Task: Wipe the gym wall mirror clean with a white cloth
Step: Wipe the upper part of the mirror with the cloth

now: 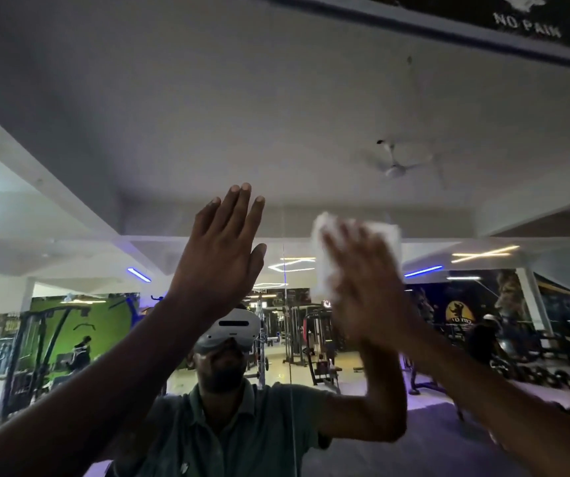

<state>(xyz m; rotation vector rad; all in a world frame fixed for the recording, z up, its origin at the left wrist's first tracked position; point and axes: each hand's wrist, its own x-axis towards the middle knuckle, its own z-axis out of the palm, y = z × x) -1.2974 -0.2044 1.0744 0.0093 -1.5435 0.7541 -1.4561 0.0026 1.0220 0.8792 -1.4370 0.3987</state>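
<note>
Two hands are touching one large reflective wall mirror [448, 108]. The left hand [219, 249] is lying flat, fingers spread, grasping nothing. The blurred right hand [362, 280] is pressing one crumpled white cloth [324, 256] against the glass.

Both arms are reaching up at the mirror [139, 139], left hand [219, 253] flat and open with fingers together pointing up against the glass, right hand [362, 280] blurry just beside it, palm pressing the white cloth [324, 242] onto the mirror, fingers spread.
</note>
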